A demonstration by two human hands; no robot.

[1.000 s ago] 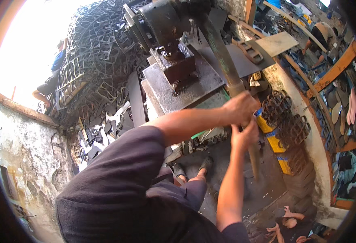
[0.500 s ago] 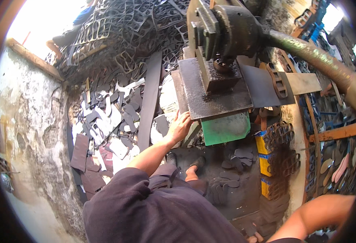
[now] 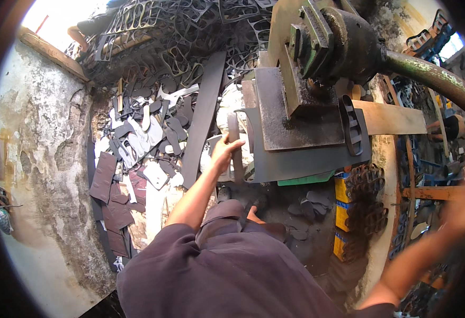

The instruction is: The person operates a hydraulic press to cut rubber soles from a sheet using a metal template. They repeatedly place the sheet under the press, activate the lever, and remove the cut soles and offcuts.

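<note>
My left hand [image 3: 226,152] is closed on a dark, upright curved band [image 3: 235,140], which looks like a sole-shaped cutting die seen edge-on. It stands by the left edge of a dark grey sheet [image 3: 301,163]. The sheet lies over a green board [image 3: 306,180], beneath the heavy metal plate [image 3: 277,124] of a press. Another cutting die [image 3: 352,127], an open frame with crossbars, rests at the right of the plate. My right hand [image 3: 463,209] is smeared by motion at the far right, below the press's thick arm [image 3: 434,77]; its fingers cannot be made out.
Offcuts and sole pieces [image 3: 148,132] are heaped on the left, with a long dark strip [image 3: 206,116] across them. Netted scraps [image 3: 174,32] pile up behind. Yellow boxes [image 3: 340,212] with frame-like dies stand at the right. Another person's arm [image 3: 76,37] shows at far left.
My left hand has left the plate's edge and now holds the dark band. The grey sheet now covers most of the green board. My right hand has come into view, moving.
</note>
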